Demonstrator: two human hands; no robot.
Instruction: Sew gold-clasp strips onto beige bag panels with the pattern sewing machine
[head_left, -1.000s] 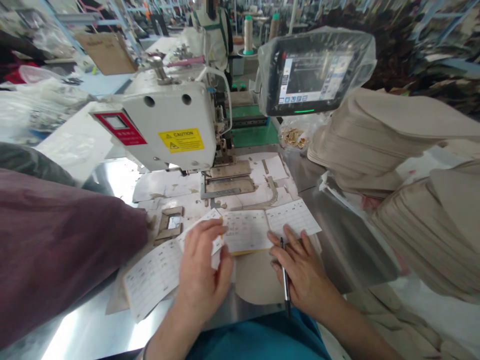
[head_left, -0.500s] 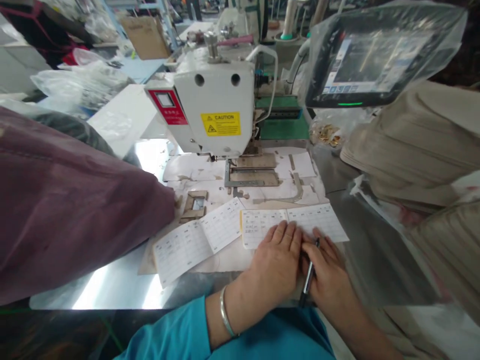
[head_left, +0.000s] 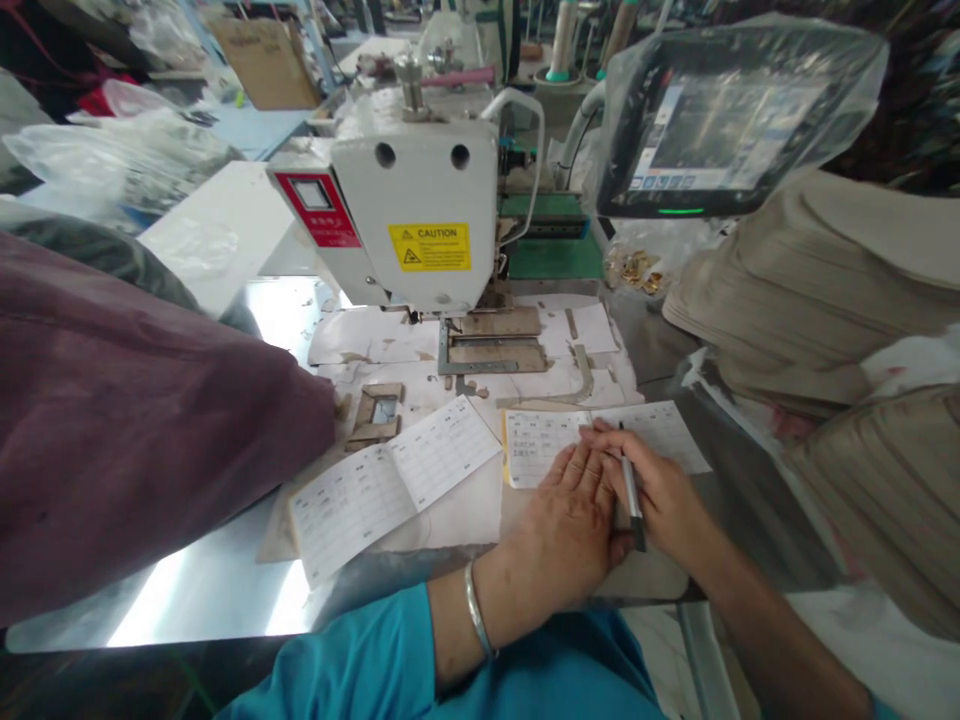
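My left hand (head_left: 562, 530), with a silver bangle at the wrist, lies flat with fingers stretched over the lower edge of an open ruled booklet (head_left: 637, 420) that bears handwriting on its left page. Close beside it, my right hand (head_left: 660, 490) grips a pen (head_left: 631, 490), and its fingertips reach over the booklet near the fold. To the left a second open booklet (head_left: 442, 450) lies at a slant, its corner close to the first one. Both booklets rest on the paper-covered plate below a white sewing machine head (head_left: 420, 200).
Dark maroon cloth (head_left: 150, 430) bulges over the left of the table. Stacked beige fabric pieces (head_left: 810, 270) crowd the right side. A plastic-wrapped touchscreen (head_left: 735, 130) stands at the back right, near a bag of gold-coloured small parts (head_left: 637, 270). Metal clamp frames (head_left: 495, 350) sit under the machine.
The right hand with the pen has moved up over the booklet, toward its fold. The booklet under my hands has shifted slightly right relative to the slanted one. The whole view has also shifted slightly.
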